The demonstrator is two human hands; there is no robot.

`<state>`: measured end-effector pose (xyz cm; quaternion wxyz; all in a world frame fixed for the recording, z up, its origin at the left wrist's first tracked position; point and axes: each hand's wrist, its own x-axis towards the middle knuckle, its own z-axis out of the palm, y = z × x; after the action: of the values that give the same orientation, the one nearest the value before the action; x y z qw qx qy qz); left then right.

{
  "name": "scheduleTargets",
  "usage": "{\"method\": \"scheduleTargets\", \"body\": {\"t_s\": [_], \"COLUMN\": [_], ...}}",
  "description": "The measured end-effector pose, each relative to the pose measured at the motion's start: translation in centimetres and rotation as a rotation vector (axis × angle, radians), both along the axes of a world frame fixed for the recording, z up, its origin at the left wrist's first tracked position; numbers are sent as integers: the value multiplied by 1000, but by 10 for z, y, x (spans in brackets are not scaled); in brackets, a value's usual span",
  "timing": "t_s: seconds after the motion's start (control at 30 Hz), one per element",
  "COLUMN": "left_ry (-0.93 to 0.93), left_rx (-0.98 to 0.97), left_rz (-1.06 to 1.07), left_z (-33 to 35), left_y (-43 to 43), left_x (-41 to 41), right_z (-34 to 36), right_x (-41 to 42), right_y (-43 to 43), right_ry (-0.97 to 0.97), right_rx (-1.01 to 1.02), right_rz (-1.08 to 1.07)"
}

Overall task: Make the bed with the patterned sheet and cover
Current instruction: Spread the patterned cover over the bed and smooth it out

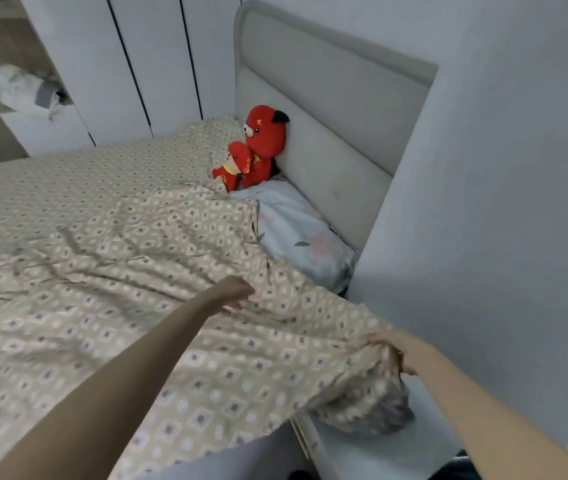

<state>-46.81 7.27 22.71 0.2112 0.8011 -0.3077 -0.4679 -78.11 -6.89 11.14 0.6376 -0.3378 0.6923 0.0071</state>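
A beige patterned cover (pixel 130 289) lies wrinkled over the near half of the bed. Beyond it the matching patterned sheet (pixel 78 178) shows flat on the mattress. My left hand (pixel 234 294) reaches across the cover near its upper edge, fingers curled down into the fabric. My right hand (pixel 391 349) grips the cover's bunched corner, which hangs off the bed's right side over a white surface. A pale floral pillow (pixel 299 233) lies at the head of the bed, partly under the cover's edge.
Two red plush toys (pixel 258 147) lean against the grey padded headboard (pixel 331 109). A white wall (pixel 500 168) juts in close on the right. White wardrobe doors (pixel 144 64) stand beyond the bed, and an open shelf (pixel 26 84) holds bundled cloth at the far left.
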Motion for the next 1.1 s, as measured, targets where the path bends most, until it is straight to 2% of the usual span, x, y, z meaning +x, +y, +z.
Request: {"method": "scheduleTargets", "body": {"t_s": [0.13,0.2,0.37,0.43,0.6,0.77,1.0,1.1], "left_ry": [-21,-42,-65,-63,-72,-65,-102,-121], "left_rx": [13,6,47,57,36,-19,-50,-18], "left_rz": [50,89,204,249,331,320,305,274], "left_z": [-6,-6,-4,-4,-3,0,-8,-22], "left_y": [0,8,56,78,118,132,122,103], "left_x": [-5,4,47,71,126,169,215,227], "right_z": [24,32,40,42,47,65,83,73], "right_x": [31,49,100,129,208,260,301,317], "right_y": [18,30,52,53,45,54,40,16], "right_ry": [-67,-151,-149,-145,-161,-346,-229,-138], "right_rx": [36,102,219,140,-200,-69,69,52], "right_rz": [221,225,210,246,329,217,224,254]}}
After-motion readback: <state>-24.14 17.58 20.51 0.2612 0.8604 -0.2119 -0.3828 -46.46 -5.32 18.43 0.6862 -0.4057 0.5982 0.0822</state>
